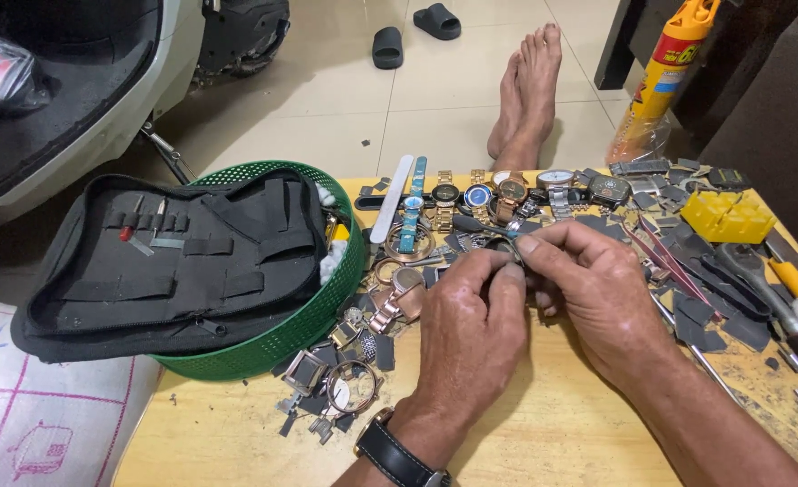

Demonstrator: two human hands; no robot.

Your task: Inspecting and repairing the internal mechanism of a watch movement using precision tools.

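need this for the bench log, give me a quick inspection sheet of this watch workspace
surface: low wooden table, worn, dark stains at the right edge
job's things: small dark watch part pinched between both hands; too small to tell more
clutter: row of wristwatches at the far edge, loose watch cases and strap links, green basket under an open black tool pouch, yellow block, pliers, tweezers
grippers: left hand, wristwatch on its wrist, and right hand both closed on the part
cables: nothing seen
surroundings: tiled floor, bare feet, two dark sandals, scooter, spray can
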